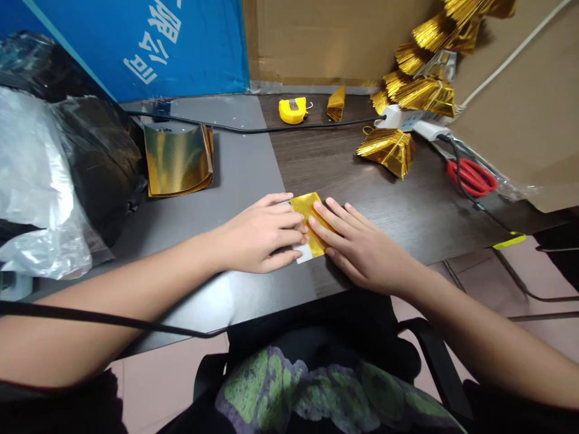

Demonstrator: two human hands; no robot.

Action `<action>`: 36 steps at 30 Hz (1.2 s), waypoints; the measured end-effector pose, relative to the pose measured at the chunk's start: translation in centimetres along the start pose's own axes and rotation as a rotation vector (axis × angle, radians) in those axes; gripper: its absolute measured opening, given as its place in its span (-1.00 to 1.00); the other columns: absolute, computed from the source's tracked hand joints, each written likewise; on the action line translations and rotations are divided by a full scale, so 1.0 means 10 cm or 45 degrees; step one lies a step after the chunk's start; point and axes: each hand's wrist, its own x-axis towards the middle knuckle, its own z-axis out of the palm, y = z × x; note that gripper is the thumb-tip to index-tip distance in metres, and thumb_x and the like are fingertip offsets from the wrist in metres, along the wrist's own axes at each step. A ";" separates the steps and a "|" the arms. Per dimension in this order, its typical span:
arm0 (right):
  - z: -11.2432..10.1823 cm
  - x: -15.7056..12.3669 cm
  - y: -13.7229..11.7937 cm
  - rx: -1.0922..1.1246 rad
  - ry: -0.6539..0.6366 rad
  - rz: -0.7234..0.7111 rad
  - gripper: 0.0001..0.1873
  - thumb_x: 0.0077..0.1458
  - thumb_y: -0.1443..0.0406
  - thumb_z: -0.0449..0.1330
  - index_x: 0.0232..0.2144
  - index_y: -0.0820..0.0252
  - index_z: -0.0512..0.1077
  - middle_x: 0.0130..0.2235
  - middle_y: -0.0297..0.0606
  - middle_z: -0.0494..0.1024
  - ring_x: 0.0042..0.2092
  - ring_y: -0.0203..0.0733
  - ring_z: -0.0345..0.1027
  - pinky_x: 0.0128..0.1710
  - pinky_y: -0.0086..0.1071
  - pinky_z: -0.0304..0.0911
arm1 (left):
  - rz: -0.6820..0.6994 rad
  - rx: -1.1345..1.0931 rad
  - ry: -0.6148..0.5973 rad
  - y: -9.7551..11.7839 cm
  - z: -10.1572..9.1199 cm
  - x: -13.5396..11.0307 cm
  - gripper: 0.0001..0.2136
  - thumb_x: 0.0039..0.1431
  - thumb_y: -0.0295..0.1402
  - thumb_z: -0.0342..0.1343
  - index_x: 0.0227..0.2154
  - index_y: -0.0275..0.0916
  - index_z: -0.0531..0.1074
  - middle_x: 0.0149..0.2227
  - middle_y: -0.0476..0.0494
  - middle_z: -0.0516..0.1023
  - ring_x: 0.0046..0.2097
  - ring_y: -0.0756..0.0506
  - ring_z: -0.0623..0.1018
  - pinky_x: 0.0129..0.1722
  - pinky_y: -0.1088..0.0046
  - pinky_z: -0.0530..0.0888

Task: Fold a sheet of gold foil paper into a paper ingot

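Note:
A small sheet of gold foil paper (306, 202), with a white strip (304, 253) at its lower left, lies on the table under both hands. My left hand (266, 235) rests on its left side, fingers stretched and slightly bent, tips touching the paper. From the right, my right hand (362, 247) lies flat with fingers spread, its tips pressing on a folded part of the sheet. Parts of the paper are covered by the fingers. Left of the hands stands a curved stack of gold foil sheets (178, 158).
A yellow tape measure (293, 111), a small folded gold piece (336, 104) and bundles of pleated gold paper (388, 150) sit behind. Red-handled scissors (473, 178) lie right, near a power strip (409, 119). A black cable (253, 130) crosses the table. Plastic bags (94, 144) fill the left.

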 end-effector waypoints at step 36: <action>-0.07 0.48 0.00 0.151 0.317 0.448 -0.53 0.00 0.02 0.46 -0.16 0.18 0.49 0.03 -0.06 0.46 -0.03 0.07 0.37 -0.09 -0.07 0.41 | -0.749 -0.143 0.105 0.13 -0.02 0.04 -0.90 0.27 -0.29 0.16 -0.31 -0.19 0.42 -0.30 -0.03 0.54 -0.19 -0.15 0.44 -0.15 0.25 0.22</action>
